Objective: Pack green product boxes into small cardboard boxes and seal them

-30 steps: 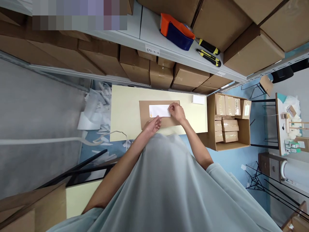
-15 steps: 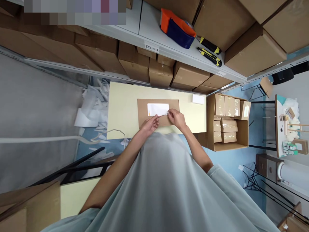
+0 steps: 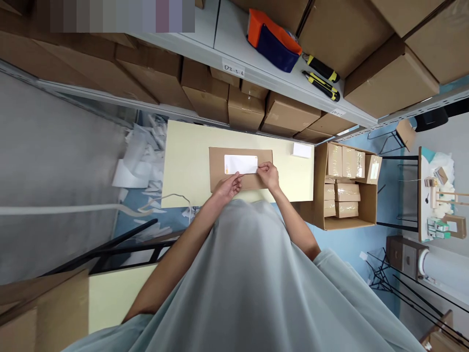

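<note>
A flat white packet (image 3: 241, 165) with rounded corners and a small yellow mark lies on a brown piece of cardboard (image 3: 216, 166). Both are on the pale yellow table (image 3: 186, 166). The fingers of my left hand (image 3: 229, 186) pinch the packet's near edge, left of its middle. At its right end, my right hand (image 3: 269, 175) grips the near corner between thumb and fingers. My fingertips hide parts of both gripped places. A small white box (image 3: 301, 150) sits at the table's far right.
An open carton (image 3: 351, 224) holding several smaller boxes stands right of the table. Across the far side, a metal shelf (image 3: 205, 51) overhangs with cartons, two utility knives (image 3: 322, 77) and an orange-and-blue holder (image 3: 274, 49). White scraps (image 3: 141, 151) are heaped at the left.
My right hand has shifted slightly right and down along the packet, toward its corner. The near edge, lifted between my hands before, now looks flatter. My left hand has hardly moved.
</note>
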`<state>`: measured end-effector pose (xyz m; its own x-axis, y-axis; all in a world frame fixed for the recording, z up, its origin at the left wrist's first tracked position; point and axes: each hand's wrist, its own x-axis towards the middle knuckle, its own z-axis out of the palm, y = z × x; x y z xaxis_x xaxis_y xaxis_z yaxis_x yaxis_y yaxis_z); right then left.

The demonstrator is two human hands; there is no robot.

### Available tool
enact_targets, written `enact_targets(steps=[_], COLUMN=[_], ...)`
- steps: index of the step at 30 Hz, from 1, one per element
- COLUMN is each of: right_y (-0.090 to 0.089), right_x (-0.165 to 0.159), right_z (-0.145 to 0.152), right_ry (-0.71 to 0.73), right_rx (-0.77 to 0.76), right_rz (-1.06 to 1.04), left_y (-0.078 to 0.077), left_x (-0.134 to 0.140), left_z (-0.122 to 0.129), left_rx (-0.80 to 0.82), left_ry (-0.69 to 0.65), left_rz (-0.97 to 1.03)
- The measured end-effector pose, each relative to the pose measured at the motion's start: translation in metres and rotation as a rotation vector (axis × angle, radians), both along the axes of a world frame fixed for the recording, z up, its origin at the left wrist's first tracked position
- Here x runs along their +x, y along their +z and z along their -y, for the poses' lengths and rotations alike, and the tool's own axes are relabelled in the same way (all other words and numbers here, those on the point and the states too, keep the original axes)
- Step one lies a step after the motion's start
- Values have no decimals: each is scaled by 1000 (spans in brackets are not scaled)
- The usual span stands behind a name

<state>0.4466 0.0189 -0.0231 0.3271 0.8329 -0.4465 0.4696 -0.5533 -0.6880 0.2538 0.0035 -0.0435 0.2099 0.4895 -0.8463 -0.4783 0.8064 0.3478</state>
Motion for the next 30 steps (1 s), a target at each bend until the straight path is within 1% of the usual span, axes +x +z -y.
enact_targets(steps=[6, 13, 18, 23, 30], right_y=[13, 23, 25, 23, 26], right_x=[-5, -7, -4, -3, -5], right_z=[3, 3, 4, 4, 3], right_ry=[41, 37, 35, 19, 2], right_rx=[61, 48, 46, 33, 67], right_rz=[50, 109, 102, 76, 50], left_y=[-1, -1, 0, -1, 4], left_x=[3, 5, 9, 10, 11], left_z=[1, 1, 0, 1, -1], left_rx=[-15, 13, 1, 21, 20], left_ry=[32, -2, -9, -17, -64], left_rz=[-30, -56, -89, -100, -131])
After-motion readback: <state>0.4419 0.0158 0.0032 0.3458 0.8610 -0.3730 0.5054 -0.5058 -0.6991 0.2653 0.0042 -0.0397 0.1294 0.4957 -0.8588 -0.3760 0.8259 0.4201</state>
